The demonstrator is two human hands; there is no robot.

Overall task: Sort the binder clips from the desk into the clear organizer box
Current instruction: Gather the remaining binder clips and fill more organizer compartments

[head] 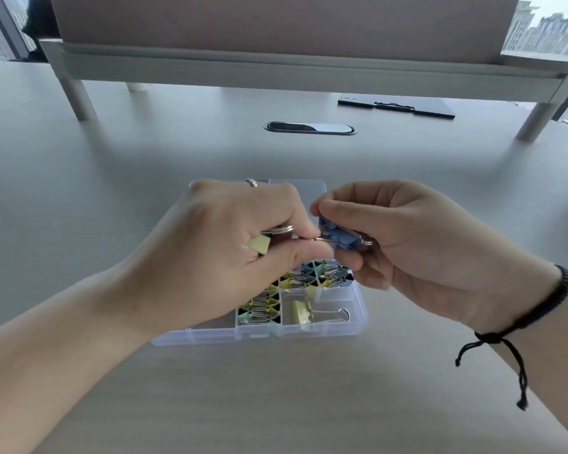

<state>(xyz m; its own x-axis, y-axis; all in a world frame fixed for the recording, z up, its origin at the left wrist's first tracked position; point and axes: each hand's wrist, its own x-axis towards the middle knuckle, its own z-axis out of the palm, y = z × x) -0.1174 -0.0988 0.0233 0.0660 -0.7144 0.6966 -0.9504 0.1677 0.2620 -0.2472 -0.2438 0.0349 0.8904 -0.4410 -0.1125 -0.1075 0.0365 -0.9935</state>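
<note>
The clear organizer box (328,329) lies open on the grey desk, right below both hands. Several small yellow, blue and black binder clips (312,276) fill its middle compartments. One large yellow clip (304,311) lies alone in the front right compartment. Above the box, my right hand (417,250) pinches a blue binder clip (340,237). My left hand (230,250) curls round a yellow binder clip (259,245) in its palm, and its thumb and fingertip pinch the blue clip's wire handle. The box's left half is hidden under my left hand.
A black clipboard (397,108) lies at the far right, under a raised grey shelf (309,70) on legs. An oval cable grommet (310,128) sits in the desk beyond the box. My right wrist wears a black cord bracelet (538,309).
</note>
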